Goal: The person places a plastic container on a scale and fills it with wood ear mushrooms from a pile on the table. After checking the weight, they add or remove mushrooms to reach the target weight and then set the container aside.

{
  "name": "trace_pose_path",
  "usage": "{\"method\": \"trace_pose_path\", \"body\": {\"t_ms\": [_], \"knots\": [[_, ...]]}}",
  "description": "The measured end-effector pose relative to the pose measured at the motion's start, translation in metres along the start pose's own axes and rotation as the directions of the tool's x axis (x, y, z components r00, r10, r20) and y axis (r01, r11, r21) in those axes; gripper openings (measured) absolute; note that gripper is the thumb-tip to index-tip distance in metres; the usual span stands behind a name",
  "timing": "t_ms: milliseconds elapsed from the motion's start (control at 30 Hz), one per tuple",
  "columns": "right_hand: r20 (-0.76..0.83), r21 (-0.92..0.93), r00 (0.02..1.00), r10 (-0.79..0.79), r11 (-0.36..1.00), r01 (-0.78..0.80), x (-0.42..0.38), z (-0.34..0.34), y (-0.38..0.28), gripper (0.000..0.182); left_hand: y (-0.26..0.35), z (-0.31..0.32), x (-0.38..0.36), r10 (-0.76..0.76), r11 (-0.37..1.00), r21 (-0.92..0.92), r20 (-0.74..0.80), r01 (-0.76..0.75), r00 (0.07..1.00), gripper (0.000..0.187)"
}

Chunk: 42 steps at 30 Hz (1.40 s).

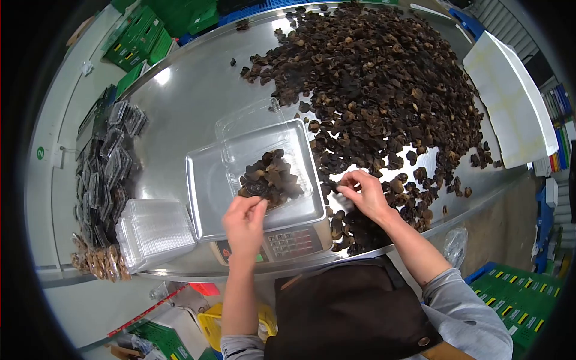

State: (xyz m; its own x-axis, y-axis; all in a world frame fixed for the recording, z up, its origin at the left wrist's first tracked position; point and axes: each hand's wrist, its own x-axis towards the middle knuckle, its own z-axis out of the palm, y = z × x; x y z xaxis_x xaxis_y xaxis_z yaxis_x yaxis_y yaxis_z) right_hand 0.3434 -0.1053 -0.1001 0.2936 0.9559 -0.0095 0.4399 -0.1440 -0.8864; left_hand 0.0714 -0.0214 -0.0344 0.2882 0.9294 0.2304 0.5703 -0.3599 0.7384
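A clear plastic container (pixel 249 129) with its lid folded back lies on the metal pan of a scale (pixel 207 204). Dark brown dried pieces (pixel 273 177) are heaped in it. My left hand (pixel 245 219) is at the near left edge of the heap, fingertips pinched on a dark piece. To the right of the pan, my right hand (pixel 363 195) reaches over loose pieces on the table, its thumb and finger closed around a small dark piece. The scale's keypad (pixel 291 243) faces me.
A large pile of dark pieces (pixel 384 78) covers the right of the metal table (pixel 174 108). Stacked empty containers (pixel 156 231) stand left of the scale, with filled packs (pixel 102 174) beyond. A white box (pixel 510 99) is at the right edge.
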Motion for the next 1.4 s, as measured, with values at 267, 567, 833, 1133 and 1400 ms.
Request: {"method": "trace_pose_path", "body": {"t_ms": [267, 567, 833, 1133, 1400], "knots": [[-0.052, -0.248, 0.992, -0.114, 0.964, 0.098, 0.031, -0.006, -0.009, 0.019, -0.014, -0.044, -0.011, -0.407, 0.595, -0.755, 0.012, 0.275, 0.913, 0.010], [0.199, -0.322, 0.977, -0.081, 0.936, 0.143, 0.016, 0.047, 0.047, 0.040, -0.031, -0.059, -0.033, -0.427, 0.109, -0.956, 0.202, 0.272, 0.882, 0.011], [-0.031, 0.262, 0.993, -0.112, 0.958, 0.116, 0.030, 0.011, -0.040, 0.021, -0.043, -0.064, -0.048, -0.454, 0.010, -0.966, 0.224, 0.257, 0.862, 0.010], [0.157, -0.034, 0.898, -0.412, 0.906, 0.422, 0.042, 0.052, -0.124, 0.040, -0.003, -0.042, -0.029, -0.420, 0.207, -0.914, 0.240, 0.349, 0.876, 0.012], [0.574, 0.463, 0.813, -0.092, 0.856, -0.230, -0.022, 0.027, -0.131, 0.039, 0.042, 0.003, -0.036, -0.337, 0.633, -0.682, 0.185, 0.367, 0.923, 0.007]]}}
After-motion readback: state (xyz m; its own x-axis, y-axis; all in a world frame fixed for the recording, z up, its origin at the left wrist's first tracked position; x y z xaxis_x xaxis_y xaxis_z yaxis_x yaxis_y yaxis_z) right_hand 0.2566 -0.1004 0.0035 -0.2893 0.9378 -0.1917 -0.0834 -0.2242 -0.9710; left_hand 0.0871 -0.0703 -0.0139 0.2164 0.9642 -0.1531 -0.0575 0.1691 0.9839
